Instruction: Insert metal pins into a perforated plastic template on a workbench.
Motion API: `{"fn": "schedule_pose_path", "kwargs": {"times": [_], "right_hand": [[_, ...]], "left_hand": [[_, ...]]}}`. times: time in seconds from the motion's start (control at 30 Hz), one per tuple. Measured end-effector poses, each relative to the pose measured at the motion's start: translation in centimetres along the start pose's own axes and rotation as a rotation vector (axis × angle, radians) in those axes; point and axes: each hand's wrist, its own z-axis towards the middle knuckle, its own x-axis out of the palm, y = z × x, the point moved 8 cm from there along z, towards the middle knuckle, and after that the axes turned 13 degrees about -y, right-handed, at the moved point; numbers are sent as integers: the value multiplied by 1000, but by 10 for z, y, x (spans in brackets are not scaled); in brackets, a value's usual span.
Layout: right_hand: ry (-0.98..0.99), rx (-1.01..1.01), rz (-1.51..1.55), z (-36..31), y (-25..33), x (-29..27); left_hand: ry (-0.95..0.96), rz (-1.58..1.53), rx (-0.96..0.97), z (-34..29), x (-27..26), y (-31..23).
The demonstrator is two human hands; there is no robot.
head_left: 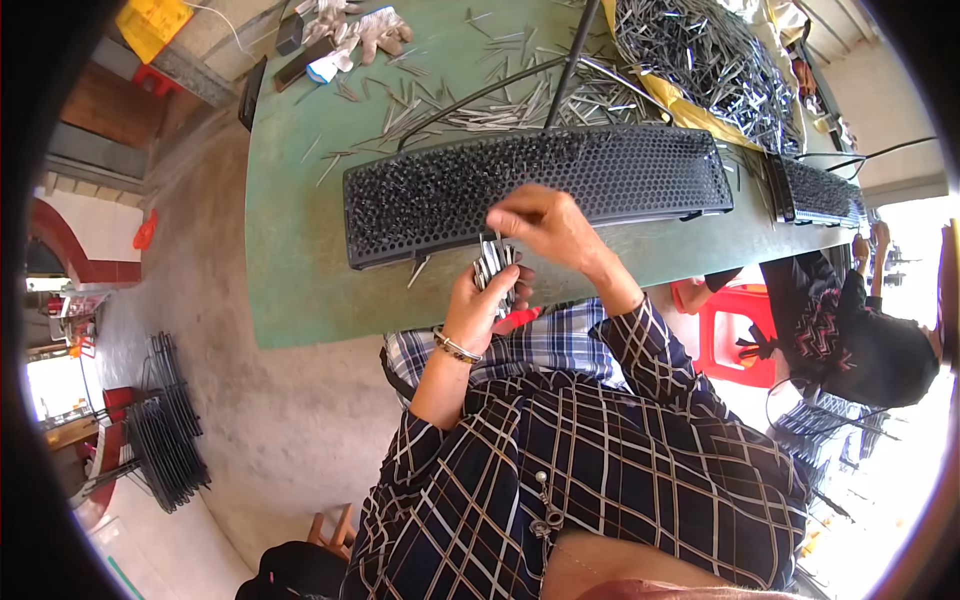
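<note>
Yellow sheet [152,24]: 11 o'clock, beside worktop [300,250].
Metal pins [494,266]: clamped in left hand [478,305] fingers.
Right hand [545,225]: fingers pinching one pin over black perforated tray [620,175].

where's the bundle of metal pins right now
In the head view, centre: the bundle of metal pins sits in the left hand, just below the black perforated tray.

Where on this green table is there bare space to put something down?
The green table is bare along its left side, between the black perforated tray and the left edge, and in the near strip below the tray's left half. The far middle is crowded with loose metal pins; the pin heap fills the far right. The left hand holds a pin bundle; the right hand pinches above it.
</note>
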Motion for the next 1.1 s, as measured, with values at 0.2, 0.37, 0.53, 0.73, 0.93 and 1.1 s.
{"fn": "schedule_pose_path", "kwargs": {"times": [0.2, 0.37, 0.53, 0.73, 0.93, 1.1], "right_hand": [[30, 500, 464, -4, -22, -8], [-281, 319, 294, 25, -34, -34], [-341, 65, 66, 31, -23, -27], [-304, -286, -138, 25, -10, -15], [-316, -166, -39, 18, -6, -24], [152, 117, 169, 1, -19, -6]], "left_hand": [[37, 45, 63, 5, 9, -4], [41, 14, -41, 19, 26, 4], [-3, -27, -106, 22, 24, 11], [-22, -66, -152, 19, 19, 16], [19, -86, -142, 15, 20, 11], [125, 33, 22, 10, 28, -4]]}}
